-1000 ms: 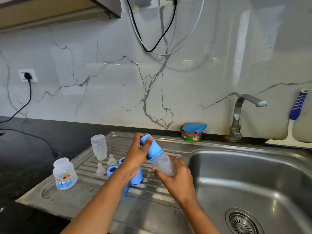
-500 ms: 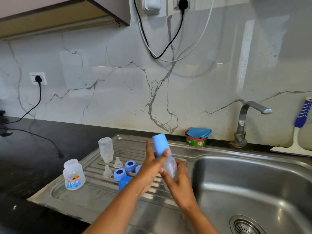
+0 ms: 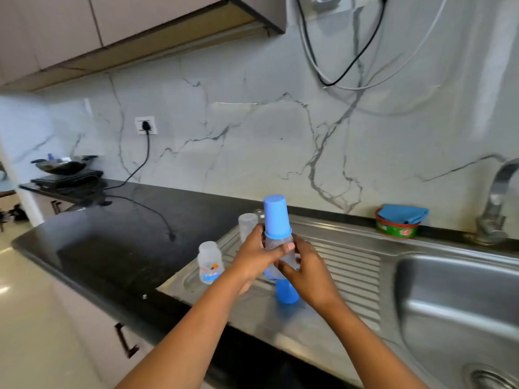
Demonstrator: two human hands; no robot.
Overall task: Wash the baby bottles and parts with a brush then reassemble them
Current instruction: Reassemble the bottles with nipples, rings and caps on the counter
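Now upright at frame centre, no longer tilted: clear plastic bottle (image 3: pixel 278 249) under tall smooth blue cap (image 3: pixel 276 217), clasped by left hand (image 3: pixel 254 255) and right hand (image 3: pixel 306 272) above ribbed steel drainboard (image 3: pixel 348 265).

Steel drainboard (image 3: pixel 351 265), ribbed, set into a black counter (image 3: pixel 118 237), basin to its right. On the drainboard: small printed bottle (image 3: pixel 210 262) upright at the left edge; clear bottle (image 3: pixel 247 223) upright further back; blue cap (image 3: pixel 286 292) near centre, partly hidden by hands. Red-green tub (image 3: pixel 397 229) with blue cloth (image 3: pixel 404 214) at far rim. Black cable (image 3: pixel 151 210) trails across counter.
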